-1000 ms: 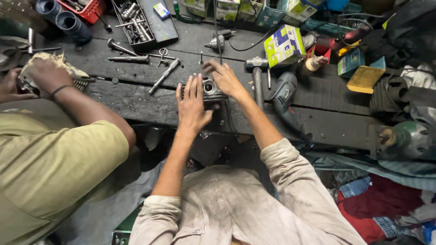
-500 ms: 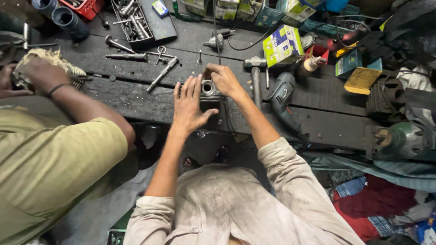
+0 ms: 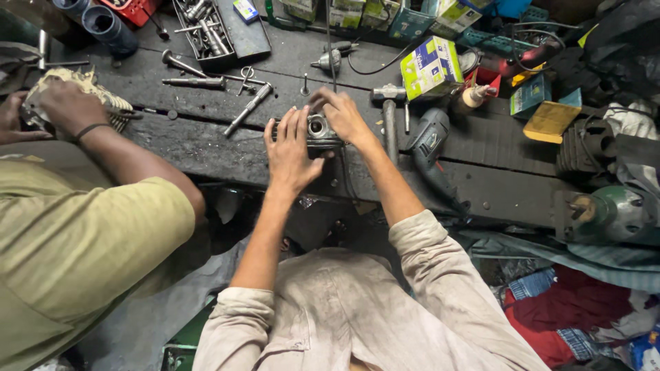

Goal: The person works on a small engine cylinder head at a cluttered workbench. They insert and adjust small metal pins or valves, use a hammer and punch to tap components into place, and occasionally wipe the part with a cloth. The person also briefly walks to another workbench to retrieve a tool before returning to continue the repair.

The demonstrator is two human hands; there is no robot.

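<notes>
**Both hands on a small metal part at the bench edge**

A small grey metal engine part with a round bore on top [image 3: 317,130] sits on the dark, oil-stained wooden workbench [image 3: 206,148], near its front edge and roughly at centre. The left hand [image 3: 289,148] lies against the part's left side, palm down, fingers straight and held together, pressing rather than gripping. The right hand [image 3: 342,113] covers the part's far right side with fingers curled over it; how tightly it grips cannot be told.

Just right of the part lie a steel-headed hammer [image 3: 389,103] and a grey power drill [image 3: 430,141]. A yellow and white cardboard box [image 3: 432,67] stands behind them. To the left lies a steel socket wrench [image 3: 249,108], with an open metal tray of sockets [image 3: 210,31] further back.

At far left, a co-worker in an olive shirt [image 3: 82,247] rests a hand [image 3: 65,103] on a pale rag [image 3: 103,93], well apart from the part.
</notes>
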